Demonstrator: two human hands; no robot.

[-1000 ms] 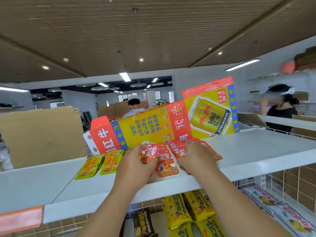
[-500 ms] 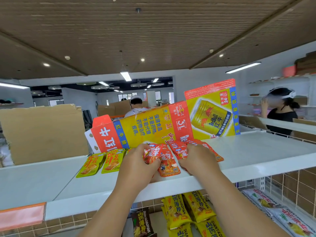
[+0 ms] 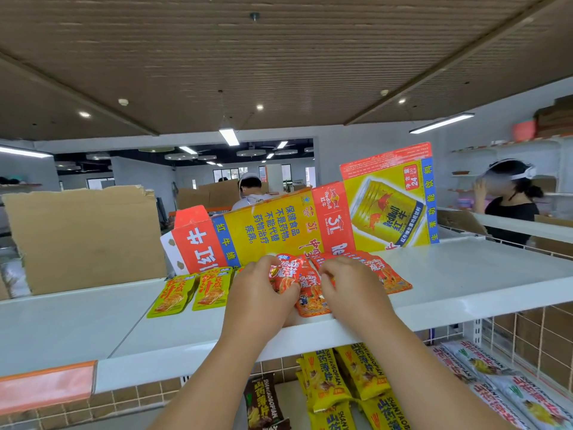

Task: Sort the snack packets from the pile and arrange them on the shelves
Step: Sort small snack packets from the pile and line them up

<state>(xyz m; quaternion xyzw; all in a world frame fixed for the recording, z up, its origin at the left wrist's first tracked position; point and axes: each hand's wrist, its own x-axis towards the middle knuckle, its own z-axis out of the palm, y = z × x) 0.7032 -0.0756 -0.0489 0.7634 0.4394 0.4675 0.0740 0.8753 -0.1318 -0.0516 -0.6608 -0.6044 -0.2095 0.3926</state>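
— Where does it look from?
— From the person's head, wide-angle, facing forward across the white metal shelf.
— How near?
— Close: the red foil snack packets lie mid-frame, and the brown slatted ceiling fills the upper half.

On the top shelf I count at least three red packets, two yellow-green packets, one flattened Red Bull carton, one brown cardboard sheet.

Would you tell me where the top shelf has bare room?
Free: the top shelf right of the red packets, and left of the yellow-green packets before the brown cardboard. Crowded: the middle, where left grip and right grip hold red packets by the Red Bull carton.
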